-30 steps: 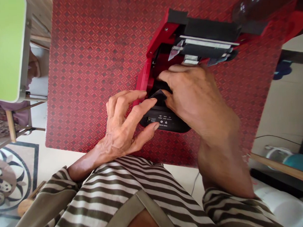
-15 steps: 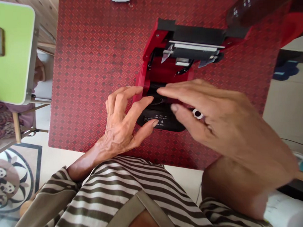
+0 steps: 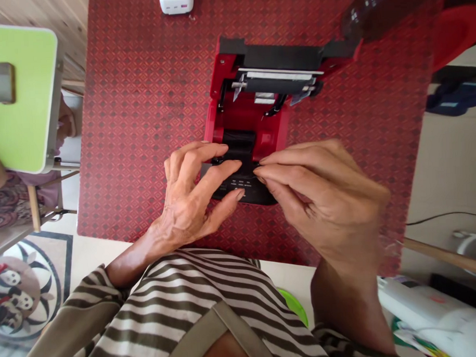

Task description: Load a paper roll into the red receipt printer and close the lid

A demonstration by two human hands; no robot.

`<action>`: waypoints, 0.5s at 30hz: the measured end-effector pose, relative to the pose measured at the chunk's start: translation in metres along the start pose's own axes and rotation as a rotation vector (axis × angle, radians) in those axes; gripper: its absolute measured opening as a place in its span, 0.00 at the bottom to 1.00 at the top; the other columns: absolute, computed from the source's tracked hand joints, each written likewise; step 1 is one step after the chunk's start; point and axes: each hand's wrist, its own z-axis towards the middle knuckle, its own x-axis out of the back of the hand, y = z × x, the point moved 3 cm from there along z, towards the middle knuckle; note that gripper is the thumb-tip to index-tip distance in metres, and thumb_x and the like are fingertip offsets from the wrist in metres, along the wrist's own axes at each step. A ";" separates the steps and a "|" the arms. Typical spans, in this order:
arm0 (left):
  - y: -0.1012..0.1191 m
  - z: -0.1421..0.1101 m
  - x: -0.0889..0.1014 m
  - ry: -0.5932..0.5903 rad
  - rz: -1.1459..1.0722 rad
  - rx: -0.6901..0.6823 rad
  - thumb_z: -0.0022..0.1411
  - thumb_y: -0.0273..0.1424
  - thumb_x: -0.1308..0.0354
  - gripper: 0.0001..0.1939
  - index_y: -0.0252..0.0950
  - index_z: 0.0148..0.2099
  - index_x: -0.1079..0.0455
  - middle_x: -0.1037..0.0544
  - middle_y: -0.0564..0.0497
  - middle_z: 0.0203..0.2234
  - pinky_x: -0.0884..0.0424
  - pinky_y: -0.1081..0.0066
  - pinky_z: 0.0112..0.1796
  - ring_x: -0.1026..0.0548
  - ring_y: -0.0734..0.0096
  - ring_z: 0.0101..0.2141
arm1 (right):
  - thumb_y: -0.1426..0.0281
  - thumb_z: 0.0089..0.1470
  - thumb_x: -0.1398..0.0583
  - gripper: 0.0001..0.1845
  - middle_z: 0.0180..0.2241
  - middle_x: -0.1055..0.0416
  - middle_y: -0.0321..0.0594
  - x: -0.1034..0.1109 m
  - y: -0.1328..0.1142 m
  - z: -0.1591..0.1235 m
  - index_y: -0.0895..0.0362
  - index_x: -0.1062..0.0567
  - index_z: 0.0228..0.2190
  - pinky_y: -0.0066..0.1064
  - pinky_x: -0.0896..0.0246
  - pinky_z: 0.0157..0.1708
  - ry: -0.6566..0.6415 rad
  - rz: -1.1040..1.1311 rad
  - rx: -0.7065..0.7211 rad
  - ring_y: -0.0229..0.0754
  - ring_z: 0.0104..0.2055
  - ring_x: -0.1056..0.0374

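Observation:
A red and black machine [image 3: 273,128], which looks like a label printer, sits on the table with its lid [image 3: 282,57] raised. Inside the lid is a black roller [image 3: 276,85] under a pale metal bar. A glossy black strip [image 3: 239,142] lies in the red bay, above a black front panel [image 3: 257,191] with small white print. My left hand [image 3: 195,188] is open, its fingers spread over the left front of the machine. My right hand [image 3: 320,191] is closed in a pinch at the strip's right side; what lies between those fingertips is hidden.
The table [image 3: 141,88] has a red patterned cover. A white device [image 3: 176,2] stands at its far edge, and a dark, shiny cylindrical object [image 3: 388,9] at the far right. To the left, a green table [image 3: 25,123] bears a phone [image 3: 4,82], with part of a person beside it.
My right hand has moved left and closed its fingers near the black strip. A white ring beside that hand no longer shows. My left hand stays spread. The whole view has shifted slightly.

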 end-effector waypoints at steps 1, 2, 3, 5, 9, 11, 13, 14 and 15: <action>0.001 0.001 0.001 -0.004 0.007 -0.013 0.87 0.36 0.29 0.14 0.44 0.69 0.15 0.08 0.41 0.64 0.20 0.42 0.70 0.14 0.42 0.66 | 0.78 0.81 0.32 0.20 0.54 0.05 0.34 0.000 0.000 -0.002 0.38 0.09 0.54 0.54 0.15 0.58 0.024 0.006 0.007 0.55 0.55 0.10; 0.001 0.002 0.001 -0.007 0.013 -0.032 0.87 0.35 0.29 0.13 0.43 0.68 0.14 0.07 0.42 0.63 0.20 0.44 0.68 0.13 0.43 0.65 | 0.77 0.81 0.32 0.19 0.54 0.04 0.35 -0.001 0.000 -0.005 0.38 0.09 0.54 0.54 0.15 0.58 0.037 0.011 0.009 0.55 0.55 0.10; 0.002 0.002 0.002 -0.007 0.021 -0.050 0.88 0.35 0.30 0.12 0.43 0.66 0.14 0.06 0.43 0.61 0.20 0.46 0.67 0.12 0.45 0.64 | 0.77 0.81 0.32 0.19 0.55 0.04 0.35 -0.002 0.000 -0.006 0.38 0.09 0.55 0.55 0.14 0.59 0.033 0.013 0.004 0.55 0.56 0.10; 0.002 0.001 0.002 0.010 0.035 -0.089 0.88 0.36 0.30 0.11 0.42 0.65 0.14 0.05 0.43 0.59 0.21 0.47 0.65 0.11 0.46 0.63 | 0.78 0.80 0.31 0.20 0.54 0.04 0.36 -0.005 -0.001 -0.008 0.38 0.07 0.54 0.57 0.13 0.58 0.015 0.007 -0.011 0.57 0.55 0.09; -0.001 -0.007 0.002 0.015 0.049 -0.138 0.88 0.40 0.29 0.14 0.43 0.68 0.14 0.04 0.44 0.57 0.20 0.47 0.63 0.11 0.45 0.60 | 0.78 0.79 0.30 0.20 0.52 0.03 0.36 -0.005 -0.004 -0.010 0.38 0.07 0.55 0.57 0.11 0.56 -0.010 0.017 -0.015 0.57 0.53 0.08; -0.003 -0.010 0.002 0.004 0.059 -0.149 0.87 0.40 0.27 0.17 0.45 0.70 0.14 0.04 0.44 0.58 0.21 0.46 0.63 0.11 0.44 0.60 | 0.76 0.78 0.27 0.20 0.52 0.04 0.35 0.002 -0.004 -0.010 0.36 0.07 0.57 0.57 0.10 0.57 -0.007 0.033 -0.019 0.57 0.53 0.08; -0.005 -0.012 0.001 0.002 0.071 -0.160 0.86 0.41 0.27 0.18 0.46 0.71 0.14 0.04 0.44 0.58 0.22 0.46 0.64 0.11 0.43 0.60 | 0.72 0.76 0.24 0.21 0.54 0.04 0.35 0.017 -0.002 -0.005 0.34 0.07 0.60 0.61 0.11 0.62 0.126 0.015 -0.022 0.60 0.54 0.08; -0.005 -0.013 0.001 0.004 0.078 -0.166 0.87 0.41 0.27 0.18 0.45 0.71 0.14 0.04 0.44 0.57 0.22 0.46 0.64 0.11 0.44 0.60 | 0.69 0.77 0.24 0.23 0.60 0.05 0.37 0.025 0.001 -0.001 0.32 0.08 0.65 0.64 0.15 0.69 0.166 0.000 -0.044 0.63 0.61 0.09; -0.005 -0.013 0.001 0.010 0.088 -0.174 0.87 0.42 0.28 0.17 0.45 0.70 0.13 0.04 0.44 0.57 0.21 0.46 0.63 0.11 0.44 0.59 | 0.65 0.80 0.26 0.27 0.72 0.10 0.39 0.030 0.005 0.006 0.31 0.12 0.73 0.68 0.23 0.80 0.138 -0.004 -0.084 0.67 0.74 0.15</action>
